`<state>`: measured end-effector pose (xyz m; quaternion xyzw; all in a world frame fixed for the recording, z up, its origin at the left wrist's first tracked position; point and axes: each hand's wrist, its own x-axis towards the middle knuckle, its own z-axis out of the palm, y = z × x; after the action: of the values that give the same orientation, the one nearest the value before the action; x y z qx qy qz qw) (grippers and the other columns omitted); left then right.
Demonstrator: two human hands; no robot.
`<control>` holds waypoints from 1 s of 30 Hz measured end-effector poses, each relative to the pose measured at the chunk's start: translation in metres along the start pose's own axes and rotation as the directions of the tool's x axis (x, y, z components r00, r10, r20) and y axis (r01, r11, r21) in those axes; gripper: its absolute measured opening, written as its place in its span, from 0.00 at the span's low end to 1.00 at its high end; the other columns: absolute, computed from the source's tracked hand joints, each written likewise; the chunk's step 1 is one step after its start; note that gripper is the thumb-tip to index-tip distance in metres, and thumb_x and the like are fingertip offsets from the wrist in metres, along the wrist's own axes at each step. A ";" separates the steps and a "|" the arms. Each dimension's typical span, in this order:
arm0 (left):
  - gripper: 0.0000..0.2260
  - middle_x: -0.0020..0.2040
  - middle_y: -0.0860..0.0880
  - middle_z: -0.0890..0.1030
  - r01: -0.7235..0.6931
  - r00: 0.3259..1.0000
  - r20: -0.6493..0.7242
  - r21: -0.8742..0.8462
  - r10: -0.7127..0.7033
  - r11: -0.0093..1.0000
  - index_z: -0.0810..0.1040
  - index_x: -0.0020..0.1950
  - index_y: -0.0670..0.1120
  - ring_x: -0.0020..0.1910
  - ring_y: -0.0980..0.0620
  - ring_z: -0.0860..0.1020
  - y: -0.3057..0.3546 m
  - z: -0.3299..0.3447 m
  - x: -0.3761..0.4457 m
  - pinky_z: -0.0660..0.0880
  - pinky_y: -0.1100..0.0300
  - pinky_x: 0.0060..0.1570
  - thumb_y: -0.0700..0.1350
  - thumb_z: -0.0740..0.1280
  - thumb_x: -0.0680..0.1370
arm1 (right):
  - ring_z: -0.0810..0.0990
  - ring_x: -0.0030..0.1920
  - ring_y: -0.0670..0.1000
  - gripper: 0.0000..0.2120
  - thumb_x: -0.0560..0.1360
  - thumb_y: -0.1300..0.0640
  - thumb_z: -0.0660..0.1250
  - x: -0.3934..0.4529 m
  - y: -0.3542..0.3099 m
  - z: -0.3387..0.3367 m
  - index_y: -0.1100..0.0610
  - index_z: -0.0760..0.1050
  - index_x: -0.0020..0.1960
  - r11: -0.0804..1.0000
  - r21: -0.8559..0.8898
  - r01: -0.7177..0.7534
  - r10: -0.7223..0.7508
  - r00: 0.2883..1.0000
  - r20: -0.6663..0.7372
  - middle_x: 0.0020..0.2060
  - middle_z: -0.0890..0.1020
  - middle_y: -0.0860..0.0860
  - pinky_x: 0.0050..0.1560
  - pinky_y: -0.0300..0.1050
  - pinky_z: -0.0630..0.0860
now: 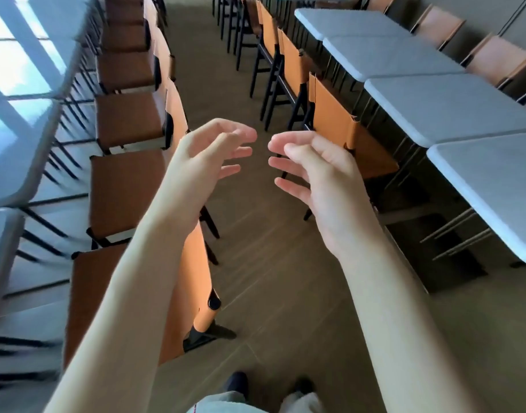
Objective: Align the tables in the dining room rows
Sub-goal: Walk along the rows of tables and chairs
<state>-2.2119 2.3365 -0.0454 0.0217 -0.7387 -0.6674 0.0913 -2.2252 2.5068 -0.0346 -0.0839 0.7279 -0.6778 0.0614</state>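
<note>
I stand in an aisle between two rows of pale grey square tables. The right row of tables runs from the lower right to the top centre, edges touching. The left row of tables catches window light and looks blurred. My left hand and my right hand are raised in front of me over the aisle, palms facing each other, fingers loosely curved. Neither hand holds or touches anything.
Orange chairs with black legs line the aisle side of the left tables, and more orange chairs stand tucked against the right row. Further chairs stand behind the right tables by the wall. The brown wooden floor of the aisle stretches ahead; my feet show at the bottom.
</note>
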 end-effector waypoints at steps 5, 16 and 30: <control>0.10 0.58 0.52 0.84 0.055 0.990 -0.129 0.042 -0.049 0.998 0.83 0.56 0.47 0.59 0.54 0.82 -0.013 0.022 0.038 0.76 0.47 0.65 0.47 0.63 0.83 | 0.84 0.55 0.43 0.10 0.82 0.57 0.62 0.057 0.017 -0.022 0.49 0.83 0.51 0.998 0.051 -0.029 0.022 0.990 0.138 0.50 0.86 0.43 0.58 0.47 0.82; 0.08 0.56 0.55 0.85 0.095 0.880 -0.474 0.104 -0.035 0.990 0.83 0.54 0.53 0.58 0.57 0.82 -0.014 0.087 0.104 0.77 0.49 0.63 0.48 0.64 0.83 | 0.84 0.56 0.46 0.11 0.82 0.58 0.61 0.195 0.016 -0.077 0.51 0.83 0.50 0.997 0.076 -0.024 -0.014 0.885 0.465 0.53 0.86 0.46 0.61 0.51 0.81; 0.12 0.55 0.52 0.85 0.235 0.440 -0.897 0.063 -0.049 0.970 0.83 0.52 0.53 0.57 0.55 0.82 -0.033 -0.009 0.080 0.76 0.47 0.64 0.55 0.64 0.75 | 0.83 0.56 0.45 0.08 0.82 0.57 0.64 0.243 0.020 0.045 0.51 0.82 0.53 0.997 0.062 -0.036 -0.034 0.517 0.855 0.52 0.86 0.47 0.60 0.48 0.81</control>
<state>-2.2924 2.3120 -0.0689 0.4372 -0.6335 -0.4937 0.4048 -2.4547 2.4147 -0.0524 -0.4035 0.5790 -0.5746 0.4145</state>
